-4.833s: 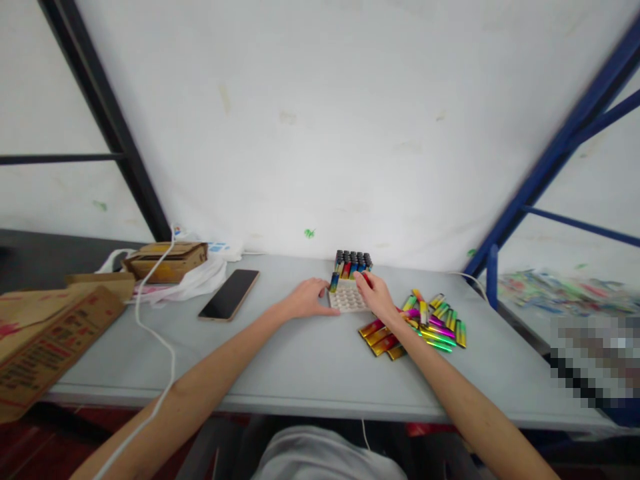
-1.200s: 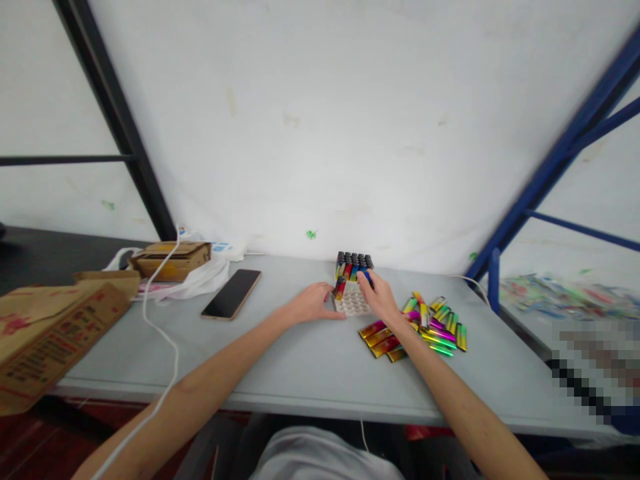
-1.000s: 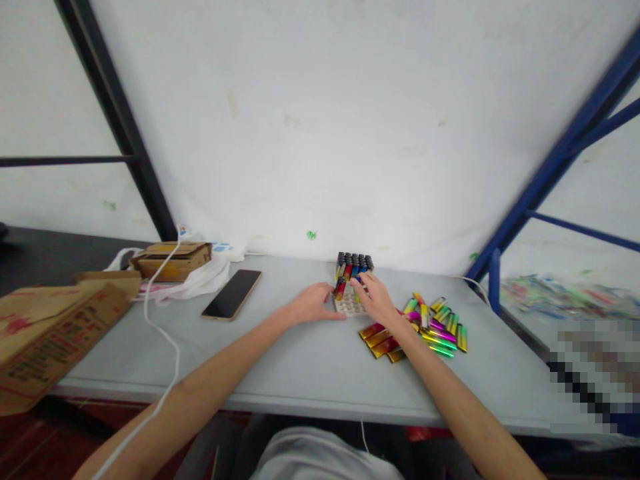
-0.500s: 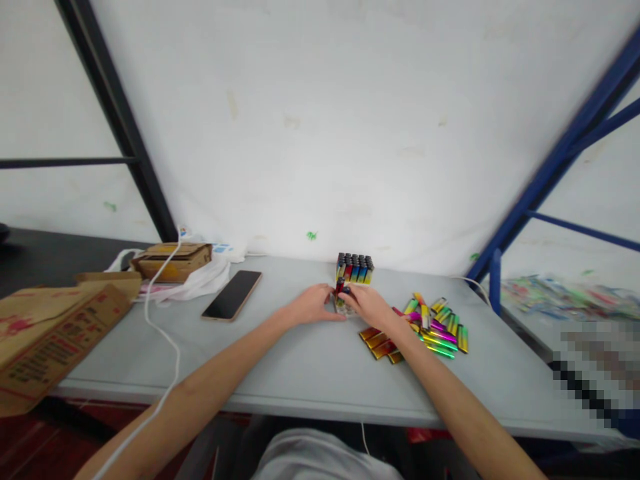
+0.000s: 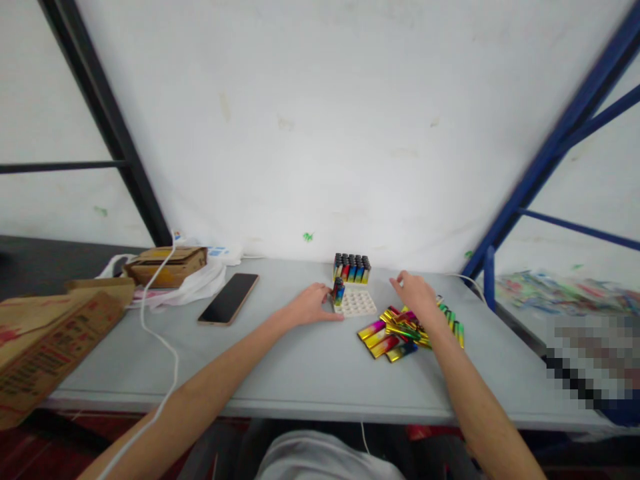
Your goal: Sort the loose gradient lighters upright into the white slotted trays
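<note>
A white tray with rows of small round hollows is laid flat on the grey table, and in its left side a few black-topped cylinders are stood upright (their exact number is hidden by overlap), while the rest of its hollows are left unfilled. The tray's near left corner is framed by the left hand, its thumb and fingers spread apart around it. Just behind the tray, a block of upright cylinders is packed in close rows; whether it is seated in a tray cannot be made out. By the right hand, bent fingers are held over the far side of a heap of shiny cylinders; whether anything is gripped there cannot be seen. To the left, a small cardboard box is rested on a white plastic bag, its contents hidden, near a larger carton
</note>
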### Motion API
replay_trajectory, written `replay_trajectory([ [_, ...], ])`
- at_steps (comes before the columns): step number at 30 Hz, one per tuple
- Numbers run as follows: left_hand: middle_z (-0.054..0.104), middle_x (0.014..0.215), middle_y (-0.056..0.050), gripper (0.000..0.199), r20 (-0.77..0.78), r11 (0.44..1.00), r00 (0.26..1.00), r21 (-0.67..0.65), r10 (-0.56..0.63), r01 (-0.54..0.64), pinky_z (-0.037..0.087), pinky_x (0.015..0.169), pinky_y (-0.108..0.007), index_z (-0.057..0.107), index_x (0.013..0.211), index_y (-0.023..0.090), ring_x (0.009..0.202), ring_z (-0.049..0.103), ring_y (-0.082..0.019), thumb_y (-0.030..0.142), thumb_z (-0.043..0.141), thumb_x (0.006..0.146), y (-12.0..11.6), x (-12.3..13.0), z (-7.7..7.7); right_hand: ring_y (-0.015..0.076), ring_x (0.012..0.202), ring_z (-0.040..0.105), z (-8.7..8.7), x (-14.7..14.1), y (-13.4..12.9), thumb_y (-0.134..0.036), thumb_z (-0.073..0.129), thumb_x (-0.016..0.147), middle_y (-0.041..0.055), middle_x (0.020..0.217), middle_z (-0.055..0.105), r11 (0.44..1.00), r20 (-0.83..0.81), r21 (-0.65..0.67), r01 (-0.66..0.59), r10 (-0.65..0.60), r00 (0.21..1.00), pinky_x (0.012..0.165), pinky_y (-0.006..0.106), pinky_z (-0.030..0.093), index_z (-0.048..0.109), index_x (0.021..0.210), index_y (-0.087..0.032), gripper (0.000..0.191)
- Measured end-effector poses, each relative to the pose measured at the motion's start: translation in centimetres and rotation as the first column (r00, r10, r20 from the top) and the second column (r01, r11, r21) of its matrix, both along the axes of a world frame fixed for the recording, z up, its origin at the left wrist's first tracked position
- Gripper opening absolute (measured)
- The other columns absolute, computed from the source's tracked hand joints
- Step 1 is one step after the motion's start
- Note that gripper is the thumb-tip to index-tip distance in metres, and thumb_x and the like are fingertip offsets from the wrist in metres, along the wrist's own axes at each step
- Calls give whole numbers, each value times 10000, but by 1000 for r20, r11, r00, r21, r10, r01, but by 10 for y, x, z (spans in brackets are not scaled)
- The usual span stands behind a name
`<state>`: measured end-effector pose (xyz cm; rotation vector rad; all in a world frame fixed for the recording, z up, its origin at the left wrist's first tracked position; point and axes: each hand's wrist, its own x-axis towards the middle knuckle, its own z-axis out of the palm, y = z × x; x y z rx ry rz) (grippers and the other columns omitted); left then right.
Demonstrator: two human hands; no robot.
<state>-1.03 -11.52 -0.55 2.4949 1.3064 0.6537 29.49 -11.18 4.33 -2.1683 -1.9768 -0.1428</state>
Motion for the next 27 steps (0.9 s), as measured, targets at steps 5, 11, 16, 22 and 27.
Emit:
replay_trajectory([
  [5,655,905,-76,693,-36,1000,999,19,-12,13,476,765,-338,685,951,147,818,596,-241,790,713,694,-1,0,0,329,1020,726,5,48,-3,-515,565,964,206,1095,752,956,7,-248,159,-162,987,795,383,521,746,1086,-160,417],
  [11,650,888,-66,669,-29,1000,1000,10,-7,8,469,744,-333,672,912,165,805,595,-236,797,703,697,-1,-2,0,277,859,742,-13,54,4,-382,737,813,146,911,775,962,-35,-272,12,-22,999,713,322,502,781,921,-177,236],
  [16,643,896,-75,681,-49,1000,999,6,-13,13,468,744,-341,662,930,154,811,598,-243,797,694,708,-1,-2,0,248,786,702,-15,43,16,-407,639,878,128,801,749,992,-145,-39,-119,112,983,701,314,466,737,782,-173,271],
  [22,656,893,-74,660,-23,1000,1000,-1,-3,3,473,753,-339,674,919,167,813,595,-242,783,719,687,-3,-1,3,169,588,608,-7,11,10,-650,463,939,4,679,637,916,-718,238,-323,390,576,572,271,462,584,904,-214,454],
  [27,655,907,-76,655,-15,1000,1000,-4,-17,17,474,759,-341,678,931,160,812,593,-242,766,732,690,-2,0,3,84,402,329,-12,-18,2,-708,469,923,-100,590,400,925,-918,167,-342,273,288,399,191,238,584,1099,-226,526],
])
